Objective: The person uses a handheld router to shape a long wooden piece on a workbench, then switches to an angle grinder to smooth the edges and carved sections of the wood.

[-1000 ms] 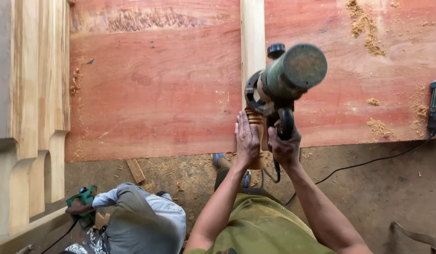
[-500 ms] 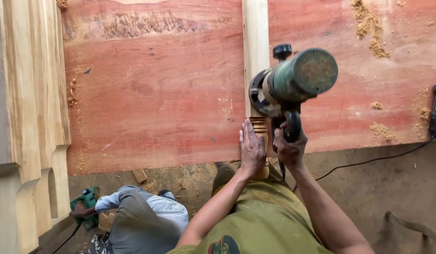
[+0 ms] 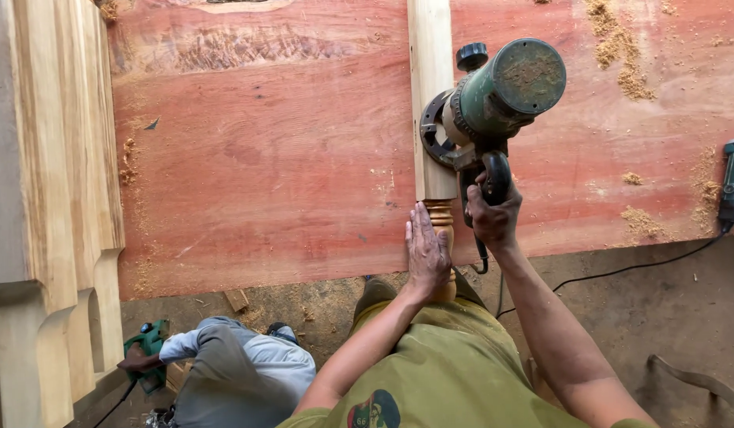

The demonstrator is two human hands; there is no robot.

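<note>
The green router (image 3: pixel 493 99) is gripped by its black handle in the right hand (image 3: pixel 492 212) — fingers clamped shut. The pale turned post (image 3: pixel 430 103) is pressed flat under the left hand (image 3: pixel 427 250), fingers open — at 7 o'clock from the router, on the red board (image 3: pixel 264 158).

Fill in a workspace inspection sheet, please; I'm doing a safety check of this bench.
Surface: reddish plywood bench top, dusty.
Job's things: pale wooden post lying on the top, its turned end at the near edge; green router tilted against the post.
Clutter: sawdust piles; shaped boards on the left.
Hands: left hand flat on the turned end; right hand grips the router handle.
Cables: black cord hanging off the bench edge.
Surroundings: dirt floor; another person crouching below with a green tool.
</note>
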